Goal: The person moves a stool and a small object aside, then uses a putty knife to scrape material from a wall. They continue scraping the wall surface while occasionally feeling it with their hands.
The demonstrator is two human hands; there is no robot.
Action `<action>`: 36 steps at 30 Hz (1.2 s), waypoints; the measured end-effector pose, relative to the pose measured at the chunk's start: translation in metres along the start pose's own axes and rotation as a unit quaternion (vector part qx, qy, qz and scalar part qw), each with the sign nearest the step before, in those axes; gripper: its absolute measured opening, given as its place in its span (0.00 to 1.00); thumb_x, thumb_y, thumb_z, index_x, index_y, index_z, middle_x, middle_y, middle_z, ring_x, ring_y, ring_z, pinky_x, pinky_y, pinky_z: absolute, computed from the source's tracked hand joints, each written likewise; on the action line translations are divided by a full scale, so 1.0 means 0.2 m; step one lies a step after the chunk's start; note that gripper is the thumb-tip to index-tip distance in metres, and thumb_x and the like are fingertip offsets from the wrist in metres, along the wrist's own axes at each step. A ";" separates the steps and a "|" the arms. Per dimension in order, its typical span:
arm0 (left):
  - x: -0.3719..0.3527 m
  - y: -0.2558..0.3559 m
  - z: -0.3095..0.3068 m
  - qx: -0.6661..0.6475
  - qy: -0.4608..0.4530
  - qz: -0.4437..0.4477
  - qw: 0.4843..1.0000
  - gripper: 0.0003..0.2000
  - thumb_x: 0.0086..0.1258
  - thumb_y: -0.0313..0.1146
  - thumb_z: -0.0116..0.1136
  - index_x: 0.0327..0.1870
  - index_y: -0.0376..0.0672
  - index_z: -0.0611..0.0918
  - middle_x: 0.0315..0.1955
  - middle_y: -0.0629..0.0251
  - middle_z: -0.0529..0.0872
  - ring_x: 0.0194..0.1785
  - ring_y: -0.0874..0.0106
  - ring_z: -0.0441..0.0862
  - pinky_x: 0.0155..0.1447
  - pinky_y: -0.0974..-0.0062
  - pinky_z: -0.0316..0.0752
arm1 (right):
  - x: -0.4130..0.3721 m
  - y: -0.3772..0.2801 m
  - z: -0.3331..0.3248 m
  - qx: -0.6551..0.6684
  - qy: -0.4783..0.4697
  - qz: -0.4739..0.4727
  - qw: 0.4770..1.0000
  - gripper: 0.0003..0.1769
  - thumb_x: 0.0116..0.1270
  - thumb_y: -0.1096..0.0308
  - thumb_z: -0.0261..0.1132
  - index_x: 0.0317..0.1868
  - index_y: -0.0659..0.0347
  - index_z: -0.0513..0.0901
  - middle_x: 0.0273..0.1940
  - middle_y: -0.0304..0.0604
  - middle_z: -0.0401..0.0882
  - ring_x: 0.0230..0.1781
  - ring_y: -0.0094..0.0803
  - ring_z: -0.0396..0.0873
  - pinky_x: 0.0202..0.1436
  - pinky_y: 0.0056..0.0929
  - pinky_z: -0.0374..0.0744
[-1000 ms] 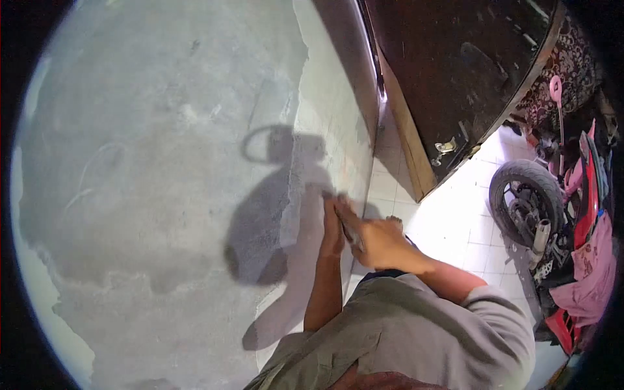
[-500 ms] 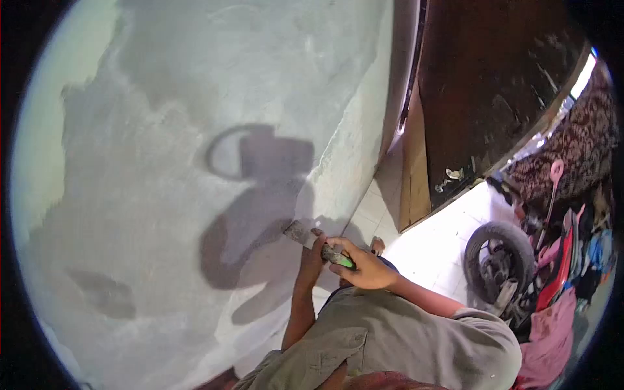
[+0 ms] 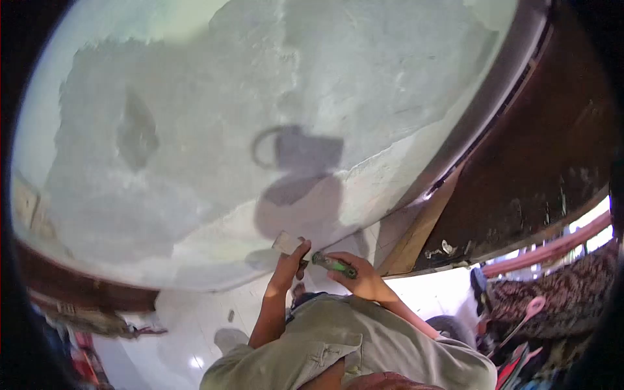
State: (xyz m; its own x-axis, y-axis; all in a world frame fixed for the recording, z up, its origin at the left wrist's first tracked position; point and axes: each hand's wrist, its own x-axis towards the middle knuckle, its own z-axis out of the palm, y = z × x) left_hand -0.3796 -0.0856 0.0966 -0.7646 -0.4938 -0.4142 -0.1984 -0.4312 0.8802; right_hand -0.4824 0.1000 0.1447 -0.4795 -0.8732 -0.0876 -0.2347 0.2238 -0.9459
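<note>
A putty knife (image 3: pixel 335 264) with a green and black handle lies across the space between my hands, low in front of the wall. My right hand (image 3: pixel 361 276) is closed round its handle. At the other end, a flat, pale-smeared blade (image 3: pixel 284 243) points to the upper left. My left hand (image 3: pixel 286 268) pinches the tool by the blade, thumb on top and fingers partly hidden beneath. Beyond both hands stands a wall (image 3: pixel 214 149) with grey plaster patches and a rough, paler band along its lower part.
A dark wooden door panel (image 3: pixel 520 175) with a scuffed surface stands at the right. White floor tiles (image 3: pixel 195 325) run below the wall. Dark patterned cloth (image 3: pixel 552 286), a pink-handled item (image 3: pixel 534 307) and a partly hidden wheel (image 3: pixel 453 328) lie at the lower right.
My view has swung, so the wall fills more of the top and the floor at left shows. The blade looks paler, and my hands sit slightly farther apart along the putty knife.
</note>
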 end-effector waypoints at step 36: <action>-0.48 -0.12 -0.22 -0.053 -0.051 0.099 0.992 0.10 0.81 0.38 0.50 0.46 0.42 0.79 0.24 0.78 0.70 0.28 0.84 0.63 0.32 0.83 0.59 | 0.45 -0.61 0.11 0.213 -0.065 -0.476 0.851 0.33 0.74 0.50 0.61 0.14 0.59 0.64 0.14 0.37 0.65 0.15 0.28 0.61 0.21 0.31 0.57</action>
State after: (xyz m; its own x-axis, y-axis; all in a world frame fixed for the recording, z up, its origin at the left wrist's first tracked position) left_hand -0.2741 -0.0608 0.1049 -0.8416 -0.4996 -0.2055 0.0231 -0.4133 0.9103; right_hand -0.4779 -0.0150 0.2446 -0.1399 -0.6170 0.7744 -0.1237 -0.7651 -0.6319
